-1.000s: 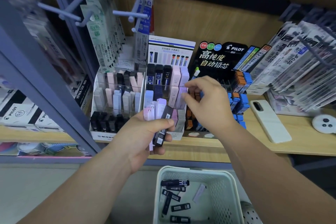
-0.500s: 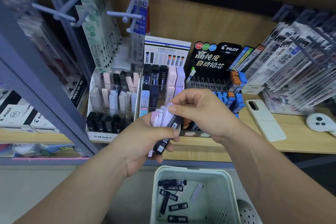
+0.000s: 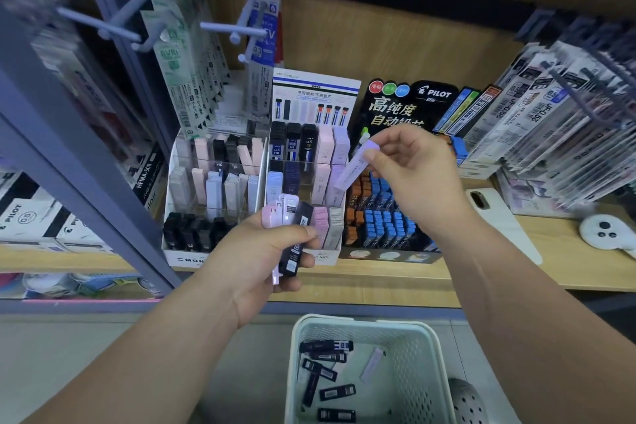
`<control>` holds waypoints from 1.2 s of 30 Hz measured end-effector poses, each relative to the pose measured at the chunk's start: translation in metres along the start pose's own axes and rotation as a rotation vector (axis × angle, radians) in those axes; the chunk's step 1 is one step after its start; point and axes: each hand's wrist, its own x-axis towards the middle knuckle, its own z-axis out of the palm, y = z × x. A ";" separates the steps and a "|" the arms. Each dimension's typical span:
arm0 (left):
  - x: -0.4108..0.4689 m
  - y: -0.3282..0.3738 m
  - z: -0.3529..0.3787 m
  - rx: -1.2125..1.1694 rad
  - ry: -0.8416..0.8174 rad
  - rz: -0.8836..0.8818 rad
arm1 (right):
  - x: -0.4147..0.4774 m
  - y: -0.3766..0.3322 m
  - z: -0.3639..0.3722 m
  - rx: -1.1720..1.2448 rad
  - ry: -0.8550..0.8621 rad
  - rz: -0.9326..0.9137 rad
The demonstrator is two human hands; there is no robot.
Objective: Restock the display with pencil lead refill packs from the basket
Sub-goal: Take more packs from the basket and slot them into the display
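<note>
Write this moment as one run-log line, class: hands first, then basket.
left hand: grips bundle of packs | right hand: pinches lilac pack in front of display | basket: black packs left inside

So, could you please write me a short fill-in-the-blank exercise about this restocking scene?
The left hand grips a bunch of packs; the right hand pinches only ____, a lilac pack.
Most loose packs in the basket are ____.
The white phone lies on the wooden ____.
Missing: one; black; shelf.
</note>
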 end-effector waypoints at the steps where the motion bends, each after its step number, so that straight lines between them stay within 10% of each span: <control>1: 0.000 0.000 0.000 -0.004 0.003 -0.002 | 0.000 0.003 0.003 -0.053 -0.013 -0.024; 14: -0.001 0.002 0.001 -0.009 0.000 -0.006 | -0.007 0.037 0.026 -0.537 -0.010 -0.464; 28: -0.004 0.002 0.003 0.014 -0.047 -0.005 | -0.016 0.035 0.035 -0.540 0.108 -0.365; 32: -0.005 0.002 0.002 0.036 -0.079 0.005 | -0.026 0.006 0.031 -0.289 0.100 -0.244; 36: -0.005 0.001 0.002 0.098 -0.127 0.051 | -0.038 -0.022 0.031 0.185 -0.264 0.082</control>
